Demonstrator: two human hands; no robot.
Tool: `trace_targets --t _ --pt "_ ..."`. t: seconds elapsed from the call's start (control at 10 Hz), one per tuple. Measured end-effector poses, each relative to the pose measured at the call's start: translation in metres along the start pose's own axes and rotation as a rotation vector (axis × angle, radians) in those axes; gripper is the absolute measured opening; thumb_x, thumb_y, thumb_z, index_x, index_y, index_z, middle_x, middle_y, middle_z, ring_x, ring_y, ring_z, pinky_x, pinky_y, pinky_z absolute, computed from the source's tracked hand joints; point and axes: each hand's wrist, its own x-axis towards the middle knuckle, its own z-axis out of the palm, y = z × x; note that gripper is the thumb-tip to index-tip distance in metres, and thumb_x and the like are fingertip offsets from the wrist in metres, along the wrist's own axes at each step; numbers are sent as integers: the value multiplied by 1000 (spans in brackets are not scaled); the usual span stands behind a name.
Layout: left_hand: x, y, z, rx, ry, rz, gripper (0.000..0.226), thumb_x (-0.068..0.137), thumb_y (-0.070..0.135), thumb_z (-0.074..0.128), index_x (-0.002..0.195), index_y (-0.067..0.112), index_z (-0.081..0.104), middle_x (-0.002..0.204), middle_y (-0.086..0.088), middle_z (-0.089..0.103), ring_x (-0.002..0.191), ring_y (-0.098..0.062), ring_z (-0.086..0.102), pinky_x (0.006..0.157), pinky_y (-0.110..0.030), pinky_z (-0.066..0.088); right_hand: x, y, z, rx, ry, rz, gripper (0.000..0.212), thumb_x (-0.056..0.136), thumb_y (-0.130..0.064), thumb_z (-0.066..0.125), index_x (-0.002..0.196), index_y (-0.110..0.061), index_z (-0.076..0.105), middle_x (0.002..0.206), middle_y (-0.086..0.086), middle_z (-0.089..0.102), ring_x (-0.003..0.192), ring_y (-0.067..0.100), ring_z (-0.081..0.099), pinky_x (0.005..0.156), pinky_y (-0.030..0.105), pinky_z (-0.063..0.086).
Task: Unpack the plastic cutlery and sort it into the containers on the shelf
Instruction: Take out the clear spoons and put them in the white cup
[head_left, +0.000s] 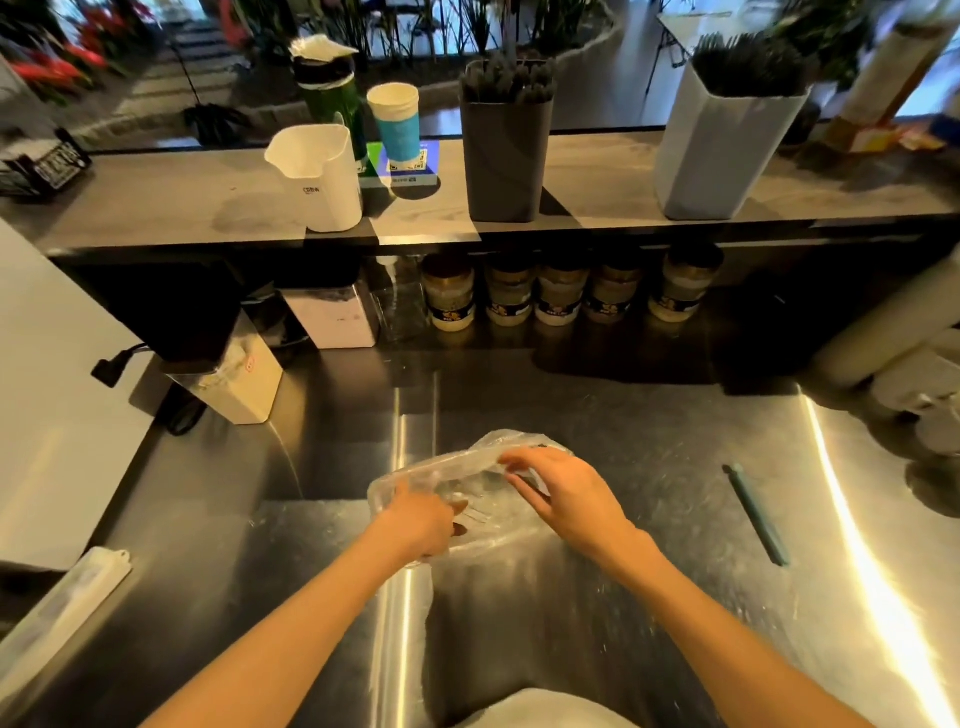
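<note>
A clear bag (457, 483) lies on the steel counter (649, 441), in front of the person and well below the shelf (208, 208). The left hand (421, 522) grips the bag's near left side, fingers curled into the plastic. The right hand (563, 493) sits on the bag's upper right part, its fingertips pinching the film near the top edge. Pale cutlery seems to show through the plastic between the hands, though the blur makes it hard to tell what kind.

On the shelf stand three containers. A white one (322, 176) at the left shows nothing above its rim. A dark grey one (506, 156) in the middle is packed with black cutlery (506, 78) standing upright. A tall white one (722, 150) at the right is likewise full of black pieces (748, 65). Between the left white container and the grey one stands a paper cup (396, 122) with a blue band, and behind it a green bottle (332, 98).

Under the shelf a row of jars (561, 293) stands against the back. A teal pen-like stick (757, 514) lies on the counter, right of the bag and apart from it. A flat white packet (62, 608) lies at the counter's near left edge.
</note>
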Motion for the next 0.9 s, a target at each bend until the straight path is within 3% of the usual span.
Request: trace_targets --t 0.1,0.2,0.3,0.4,0.5,0.6,0.7,0.9 --pt "9 -4 5 -11 -99 28 40 99 16 51 138 16 55 132 -12 63 119 -36 59 103 -46 45 18 9 10 -21 -101 55 22 98 -32 64 119 -30 65 109 -8 70 87 2 61 81 18 52" --pt "7 -3 -4 -127 19 50 42 101 20 51 143 23 50 137 -8 60 118 -31 61 98 -41 50 29 19 31 -108 -280 35 13 93 -21 71 104 -27 72 104 -7 72 91 10 65 82 31 58" --pt "4 -2 -18 -235 256 39 37 100 15 51 135 25 59 131 -5 62 117 -26 60 97 -35 46 32 19 57 -162 -383 37 19 92 -8 70 105 -20 76 116 0 72 101 15 68 91 31 58" --pt "14 -5 -27 -253 284 -59 33 99 17 55 131 22 61 125 -6 64 114 -26 60 93 -36 46 32 20 70 -124 -504 192 28 91 -5 63 115 -15 73 129 6 65 115 22 63 100 33 53" --pt "11 -4 -29 -395 226 -111 45 96 29 65 139 27 54 134 -3 61 122 -26 59 103 -35 44 32 25 82 -126 -615 202 63 89 -10 66 149 -17 46 147 11 49 133 32 51 107 43 44" --pt "8 -13 -29 -502 297 -58 32 100 30 60 131 24 61 129 -2 66 116 -23 62 99 -33 46 31 23 91 -93 -576 231 86 86 -12 71 158 -22 25 159 8 35 143 31 40 113 43 37" --pt "13 -20 -37 -621 213 7 30 103 25 53 131 26 62 126 -3 66 114 -21 61 96 -30 45 35 20 97 -150 -534 273 70 88 -12 69 150 -16 36 149 12 45 133 33 48 107 44 43" --pt "12 -31 -39 -715 167 45 30 99 20 59 127 30 64 120 -1 69 109 -18 64 98 -31 51 40 15 112 -208 -583 409 53 88 -9 71 136 -24 55 134 1 59 120 22 56 113 34 42"
